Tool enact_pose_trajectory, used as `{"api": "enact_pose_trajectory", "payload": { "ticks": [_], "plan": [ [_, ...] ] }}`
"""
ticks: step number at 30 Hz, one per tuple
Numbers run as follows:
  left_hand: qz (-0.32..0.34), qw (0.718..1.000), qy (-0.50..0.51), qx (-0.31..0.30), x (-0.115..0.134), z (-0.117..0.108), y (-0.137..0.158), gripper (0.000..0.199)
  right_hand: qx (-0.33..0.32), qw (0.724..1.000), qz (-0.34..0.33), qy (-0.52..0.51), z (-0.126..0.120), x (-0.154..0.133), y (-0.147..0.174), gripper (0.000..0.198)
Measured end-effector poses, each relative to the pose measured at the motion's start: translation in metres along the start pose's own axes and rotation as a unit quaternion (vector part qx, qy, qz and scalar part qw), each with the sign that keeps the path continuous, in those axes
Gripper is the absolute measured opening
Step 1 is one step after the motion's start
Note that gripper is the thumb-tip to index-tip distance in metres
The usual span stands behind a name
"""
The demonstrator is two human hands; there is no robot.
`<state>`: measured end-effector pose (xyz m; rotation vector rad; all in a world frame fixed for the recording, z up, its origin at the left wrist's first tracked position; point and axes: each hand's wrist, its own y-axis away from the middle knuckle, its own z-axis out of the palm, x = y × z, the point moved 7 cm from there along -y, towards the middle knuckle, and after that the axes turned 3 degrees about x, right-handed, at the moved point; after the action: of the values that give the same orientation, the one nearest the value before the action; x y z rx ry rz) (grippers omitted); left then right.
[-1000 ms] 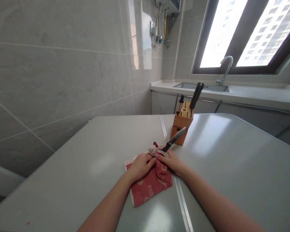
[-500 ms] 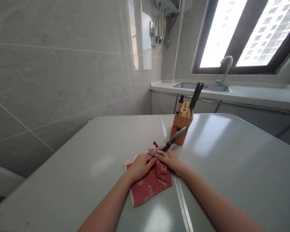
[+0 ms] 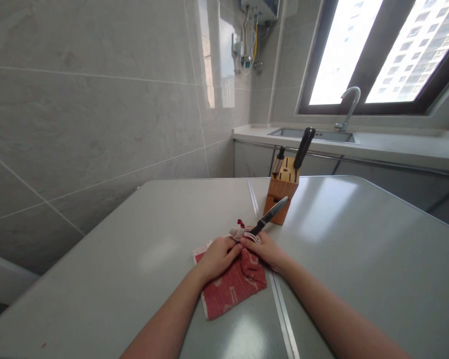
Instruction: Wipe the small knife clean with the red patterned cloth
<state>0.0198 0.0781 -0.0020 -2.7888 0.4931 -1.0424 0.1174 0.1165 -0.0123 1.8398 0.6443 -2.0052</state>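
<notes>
A red towel (image 3: 232,294) with white trim lies partly bunched on the table under both hands. Out of its bunched top sticks a knife (image 3: 271,214), its black handle wrapped at the lower end and its blade pointing up and to the right. My left hand (image 3: 220,254) is closed on the towel, the thumb meeting my other hand over the handle's end. My right hand (image 3: 264,249) grips the towel round the knife handle; its fingers are mostly hidden underneath. Just behind the blade tip stands a wooden knife block (image 3: 282,189).
The block holds a large black-handled knife (image 3: 304,148) and a smaller dark-handled tool (image 3: 279,160). A metal strip (image 3: 282,311) runs along the pale table (image 3: 153,299). Beyond are a counter with a sink (image 3: 303,133), a faucet (image 3: 351,104) and a window; a tiled wall borders the left.
</notes>
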Motion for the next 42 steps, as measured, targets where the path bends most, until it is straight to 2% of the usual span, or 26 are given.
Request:
{"api": "enact_pose_trajectory", "payload": {
  "ticks": [12, 19, 28, 34, 42],
  "plan": [
    [0.0, 1.0, 0.015, -0.002, -0.002, 0.001, 0.0, 0.04, 0.0, 1.0, 0.002, -0.009, 0.0, 0.0, 0.0, 0.027],
    [-0.002, 0.999, 0.037, -0.003, 0.002, -0.001, 0.0, 0.032, 0.035, 0.998, 0.025, -0.045, -0.006, 0.008, 0.0, 0.035],
    [0.001, 1.0, 0.015, 0.002, -0.001, 0.0, 0.0, 0.037, 0.086, 0.99, 0.052, -0.096, -0.017, 0.015, -0.002, 0.036],
    [-0.002, 1.0, 0.01, 0.001, -0.001, 0.0, 0.0, 0.039, 0.109, 0.984, 0.04, -0.138, -0.02, 0.013, -0.003, 0.032],
    [-0.006, 1.0, 0.013, -0.002, -0.001, 0.0, 0.001, 0.041, 0.136, 0.966, 0.056, -0.211, -0.025, 0.018, -0.003, 0.027]
  ]
}}
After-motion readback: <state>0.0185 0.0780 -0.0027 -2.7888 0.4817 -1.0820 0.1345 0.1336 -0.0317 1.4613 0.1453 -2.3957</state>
